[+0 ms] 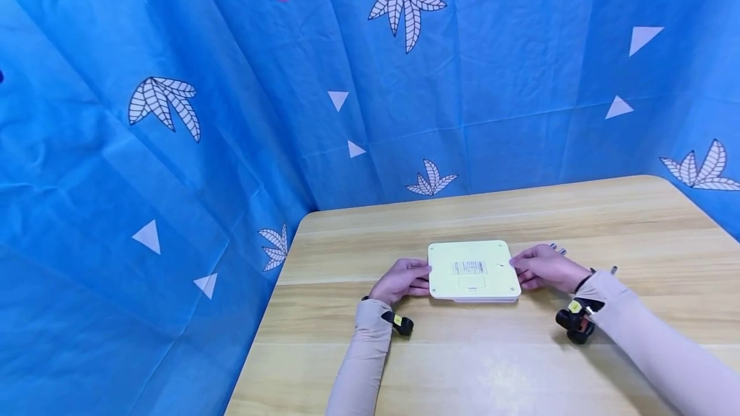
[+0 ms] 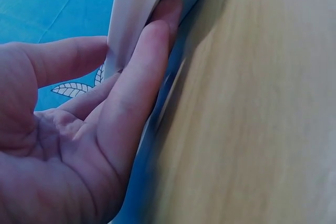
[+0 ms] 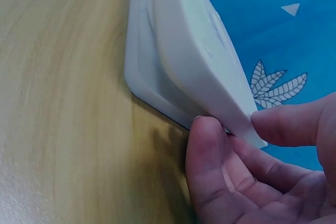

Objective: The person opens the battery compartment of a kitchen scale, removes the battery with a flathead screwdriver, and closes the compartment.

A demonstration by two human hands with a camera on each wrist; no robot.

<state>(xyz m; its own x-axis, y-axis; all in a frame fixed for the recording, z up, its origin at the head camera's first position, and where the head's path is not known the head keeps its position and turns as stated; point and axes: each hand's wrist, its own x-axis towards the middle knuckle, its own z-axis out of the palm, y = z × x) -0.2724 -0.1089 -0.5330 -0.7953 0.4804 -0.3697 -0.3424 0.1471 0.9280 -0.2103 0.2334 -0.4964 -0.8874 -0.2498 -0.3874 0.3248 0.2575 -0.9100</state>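
Observation:
A white kitchen scale [image 1: 475, 269], upside down, is held between both hands over the table. Its underside faces up, with a printed label, a small cover panel and a round foot or screw near each corner. My left hand [image 1: 401, 280] grips the left edge, thumb on the rim and fingers reaching underneath. On the right edge, my right hand [image 1: 543, 268] pinches with the thumb above and fingers below. In the right wrist view, a thinner plate [image 3: 137, 40] lies beneath the thick body of the scale [image 3: 205, 61], a gap between them.
Two small silver-tipped pieces [image 1: 557, 248] lie on the wooden table [image 1: 358, 236] just behind my right hand, partly hidden by it. A blue patterned curtain [image 1: 491, 82] hangs along the table's back and left sides. Black cameras are strapped to both wrists.

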